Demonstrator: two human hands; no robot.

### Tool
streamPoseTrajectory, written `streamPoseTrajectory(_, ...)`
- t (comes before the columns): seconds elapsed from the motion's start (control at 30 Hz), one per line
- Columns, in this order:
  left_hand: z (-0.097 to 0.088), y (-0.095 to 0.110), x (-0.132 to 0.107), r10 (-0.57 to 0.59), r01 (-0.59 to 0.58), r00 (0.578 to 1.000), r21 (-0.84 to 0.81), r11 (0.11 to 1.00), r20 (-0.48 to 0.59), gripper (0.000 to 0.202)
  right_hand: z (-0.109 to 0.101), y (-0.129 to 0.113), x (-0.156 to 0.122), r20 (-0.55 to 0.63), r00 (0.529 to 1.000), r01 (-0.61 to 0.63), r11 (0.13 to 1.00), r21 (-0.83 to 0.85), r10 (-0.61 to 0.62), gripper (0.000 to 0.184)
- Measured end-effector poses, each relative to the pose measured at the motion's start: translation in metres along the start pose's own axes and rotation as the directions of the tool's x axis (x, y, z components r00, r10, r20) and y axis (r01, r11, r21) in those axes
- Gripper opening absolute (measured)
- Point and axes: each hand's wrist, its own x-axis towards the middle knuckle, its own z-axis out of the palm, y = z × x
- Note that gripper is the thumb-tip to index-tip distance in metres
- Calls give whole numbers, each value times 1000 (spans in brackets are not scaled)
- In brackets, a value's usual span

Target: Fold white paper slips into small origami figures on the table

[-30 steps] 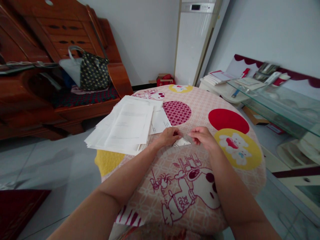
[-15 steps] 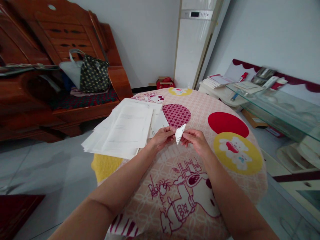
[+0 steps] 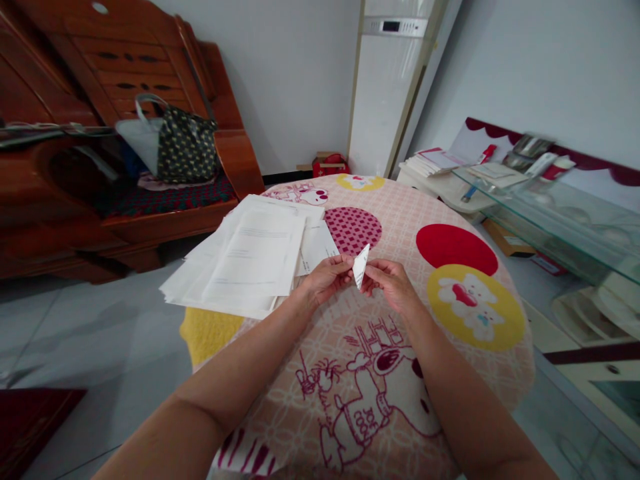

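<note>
A small piece of folded white paper (image 3: pixel 361 267), pointed at its top and bottom and bearing faint print, is held up above the table. My left hand (image 3: pixel 330 277) pinches its left edge between thumb and fingers. On the other side my right hand (image 3: pixel 387 283) grips its right edge, thumb on top and fingers curled beneath. Left of my hands lies a stack of printed white sheets (image 3: pixel 255 260), with another sheet (image 3: pixel 317 248) sticking out from under it toward my left hand.
The round table wears a patterned cloth (image 3: pixel 400 200) with cartoon figures. A glass-topped cabinet (image 3: pixel 565 220) holding bowls and papers stands at the right. To the left is a wooden bench (image 3: pixel 230 153) with a dark patterned bag (image 3: pixel 185 147) on it. A tall white air conditioner (image 3: pixel 380 100) stands behind.
The folded paper has turned slightly between my fingers and now looks narrower. Both hands keep their hold in nearly the same place.
</note>
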Motion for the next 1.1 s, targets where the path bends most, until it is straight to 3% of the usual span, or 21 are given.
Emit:
streamPoseTrajectory(0.77,0,2,0,12,-13,999,-28,1000,-41,31,3,-4,-1,-10,1000,27,1000,-14,-27,33)
streamPoseTrajectory(0.9,5,4,-2,110,-106,990,44,993,-92,32,7,-4,0,-82,997,13,999,-37,-16,32)
streamPoseTrajectory(1.1,9,3,-2,307,-284,941,162,945,-141,32,12,-3,0,-131,991,-8,991,-137,-10,28)
